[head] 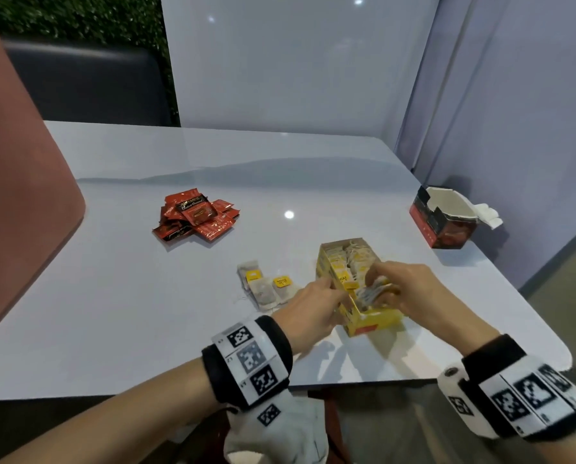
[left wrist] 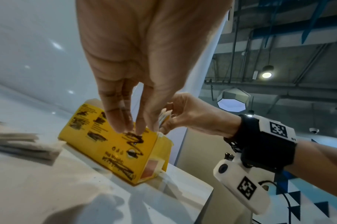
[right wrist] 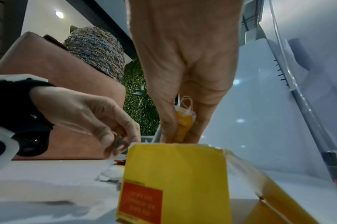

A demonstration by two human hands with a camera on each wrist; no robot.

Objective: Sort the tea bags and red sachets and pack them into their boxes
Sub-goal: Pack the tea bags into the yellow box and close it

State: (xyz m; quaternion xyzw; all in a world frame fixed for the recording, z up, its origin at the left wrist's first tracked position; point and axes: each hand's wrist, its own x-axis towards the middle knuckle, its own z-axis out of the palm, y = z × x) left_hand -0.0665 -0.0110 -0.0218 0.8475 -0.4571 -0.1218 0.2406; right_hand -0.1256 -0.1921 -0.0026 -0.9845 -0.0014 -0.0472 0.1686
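An open yellow tea box (head: 368, 324) (left wrist: 106, 150) (right wrist: 175, 181) stands near the table's front edge, packed with tea bags. My right hand (head: 376, 279) (right wrist: 181, 136) pinches a small bunch of tea bags (head: 371, 294) (right wrist: 185, 121) and holds them in the box's near end. My left hand (head: 330, 286) (left wrist: 137, 130) pinches the top edge of the box's left wall. A few loose tea bags (head: 264, 289) lie just left of the box. A pile of red sachets (head: 196, 214) sits further back on the left.
An open red and black box (head: 443, 219) stands at the table's (head: 146, 296) far right edge by the wall panel. A pink seat back (head: 19, 195) rises at the left. The table's front edge runs just under my wrists.
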